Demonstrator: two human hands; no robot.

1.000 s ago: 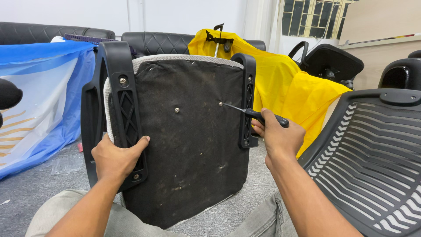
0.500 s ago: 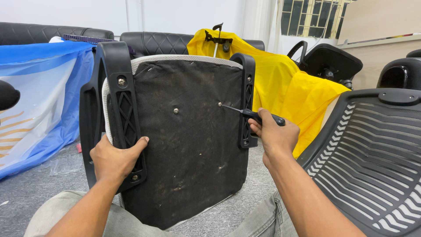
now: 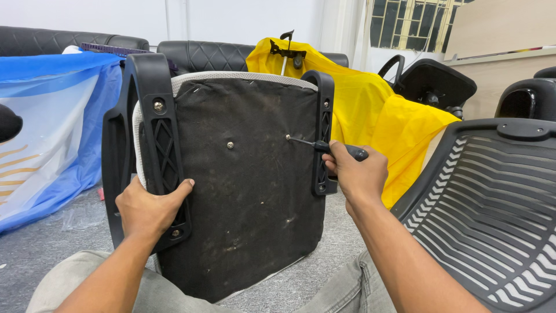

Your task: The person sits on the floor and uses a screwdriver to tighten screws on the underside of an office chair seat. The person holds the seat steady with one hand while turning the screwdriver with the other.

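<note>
An office chair seat (image 3: 243, 191) stands on edge between my knees, its dusty black underside facing me. Black plastic armrest brackets run down its left side (image 3: 156, 145) and right side (image 3: 323, 133). My left hand (image 3: 147, 208) grips the lower part of the left bracket. My right hand (image 3: 356, 174) holds a black-handled screwdriver (image 3: 324, 146) whose tip rests on a screw at the seat's upper right. Another screw (image 3: 230, 145) sits near the seat's middle.
A black slatted plastic chair back (image 3: 486, 203) leans at the right. Yellow cloth (image 3: 370, 116) covers something behind the seat, and blue and white sheeting (image 3: 46, 127) hangs at the left. Black sofas line the far wall. Grey carpet (image 3: 69, 249) lies below.
My right hand has shifted slightly left and down with the screwdriver, its tip staying at the upper-right screw. My left hand keeps its grip on the left bracket.
</note>
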